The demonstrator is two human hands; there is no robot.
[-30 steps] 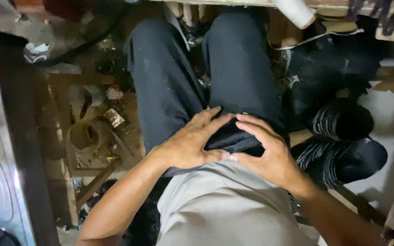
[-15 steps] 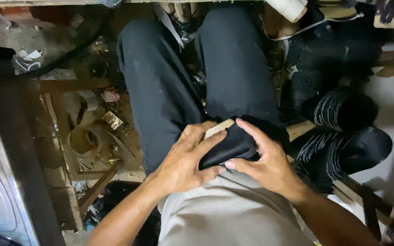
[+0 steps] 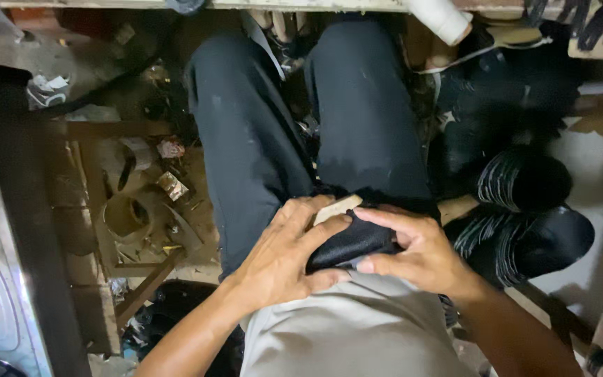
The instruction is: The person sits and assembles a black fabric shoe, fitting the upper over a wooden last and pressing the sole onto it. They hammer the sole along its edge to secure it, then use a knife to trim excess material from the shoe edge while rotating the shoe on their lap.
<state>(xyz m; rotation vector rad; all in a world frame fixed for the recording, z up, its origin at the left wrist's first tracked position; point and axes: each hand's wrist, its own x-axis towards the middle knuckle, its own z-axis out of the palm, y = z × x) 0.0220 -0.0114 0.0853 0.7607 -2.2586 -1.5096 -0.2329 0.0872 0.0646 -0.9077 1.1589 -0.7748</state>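
Black fabric piece [image 3: 350,241] held on the lap.
Left hand [image 3: 284,255] and right hand [image 3: 420,251] both clamp it, fingers curled over its edges.

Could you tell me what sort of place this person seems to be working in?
Probably a small shoemaking or repair workshop. Both hands, left hand and right hand, press a black piece of material on the lap, black shoes are stacked beside the legs, and scraps litter the wooden frame below.
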